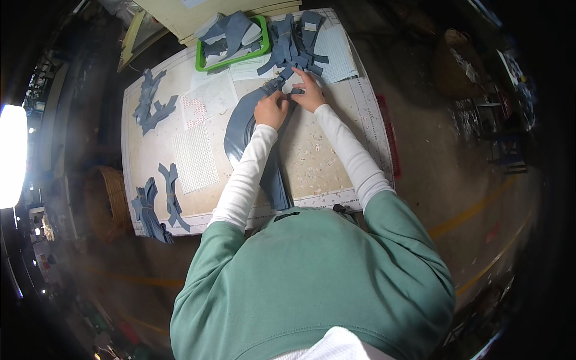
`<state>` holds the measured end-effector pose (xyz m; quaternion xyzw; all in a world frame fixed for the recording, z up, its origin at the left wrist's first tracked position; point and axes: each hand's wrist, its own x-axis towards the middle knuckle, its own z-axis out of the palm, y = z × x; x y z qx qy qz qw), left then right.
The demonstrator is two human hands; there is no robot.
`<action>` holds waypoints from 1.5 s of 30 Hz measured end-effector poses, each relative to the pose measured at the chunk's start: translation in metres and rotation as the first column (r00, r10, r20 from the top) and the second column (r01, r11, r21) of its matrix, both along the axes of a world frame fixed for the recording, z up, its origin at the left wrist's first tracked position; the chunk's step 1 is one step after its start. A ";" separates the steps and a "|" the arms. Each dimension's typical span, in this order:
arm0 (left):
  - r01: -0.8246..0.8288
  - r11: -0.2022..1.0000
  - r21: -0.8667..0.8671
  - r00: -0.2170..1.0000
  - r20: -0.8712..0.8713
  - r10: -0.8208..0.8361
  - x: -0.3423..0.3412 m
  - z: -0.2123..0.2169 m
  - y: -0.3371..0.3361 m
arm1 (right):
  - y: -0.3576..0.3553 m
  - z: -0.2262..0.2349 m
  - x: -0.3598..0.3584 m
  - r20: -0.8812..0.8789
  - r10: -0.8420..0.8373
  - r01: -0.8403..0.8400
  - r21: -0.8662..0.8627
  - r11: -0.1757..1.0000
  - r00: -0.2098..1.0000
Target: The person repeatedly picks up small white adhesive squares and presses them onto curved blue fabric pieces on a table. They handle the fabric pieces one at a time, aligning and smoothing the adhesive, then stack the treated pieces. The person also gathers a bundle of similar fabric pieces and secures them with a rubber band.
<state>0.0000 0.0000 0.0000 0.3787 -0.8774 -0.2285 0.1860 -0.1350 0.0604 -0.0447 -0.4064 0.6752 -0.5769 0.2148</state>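
A thick stack of long, curved blue-grey fabric pieces (241,123) runs down the middle of the table toward my body. My left hand (272,110) is closed at its far end, fingers curled over the layers. Just right of it, my right hand (310,93) has its index finger stretched forward, while thumb and another finger meet at the end of a small blue-grey fabric strip (296,91). Beyond my fingers lie tied bundles of blue-grey fabric pieces (283,43). The undersides of both hands are hidden.
A green-rimmed basket (200,60) of fabric pieces stands at the far side. More blue-grey bundles lie at far left (146,102) and near left (148,207). Paper sheets (197,159) cover parts of the table (324,162). A woven basket (108,195) stands on the floor at left.
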 end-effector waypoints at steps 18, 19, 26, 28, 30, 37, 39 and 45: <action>0.048 0.993 0.109 0.926 -0.378 -0.003 0.014 -0.001 -0.005 | 0.000 -0.013 0.013 0.500 0.024 -0.036 0.013 0.999 0.866; 0.061 0.975 0.214 0.892 -0.450 0.043 0.020 0.000 -0.004 | 0.001 -0.010 0.014 0.370 0.026 -0.065 0.092 0.994 0.928; 0.295 0.659 0.692 0.687 -0.633 0.357 0.086 -0.007 -0.027 | 0.009 0.065 0.055 -0.359 0.051 -0.022 0.084 0.996 0.932; 0.464 0.449 0.763 0.657 -0.637 0.403 0.112 -0.012 -0.024 | 0.012 0.106 0.079 -0.378 0.159 -0.181 -0.021 0.983 0.912; 0.607 0.251 0.754 0.566 -0.631 0.531 0.134 -0.017 -0.010 | 0.011 0.147 0.105 -0.363 0.220 -0.282 -0.125 0.951 0.905; 0.891 0.091 0.445 0.340 -0.787 0.515 0.178 -0.016 0.031 | -0.028 0.215 0.117 -0.387 0.210 -0.347 -0.327 0.879 0.898; 0.695 0.300 0.653 0.476 -0.731 0.489 0.194 -0.008 0.037 | -0.053 0.204 0.103 -0.194 0.288 -0.342 -0.370 0.864 0.938; 0.222 0.506 0.834 0.714 -0.492 0.498 0.211 0.003 0.016 | -0.090 0.110 0.050 0.341 0.311 -0.223 -0.274 0.936 0.887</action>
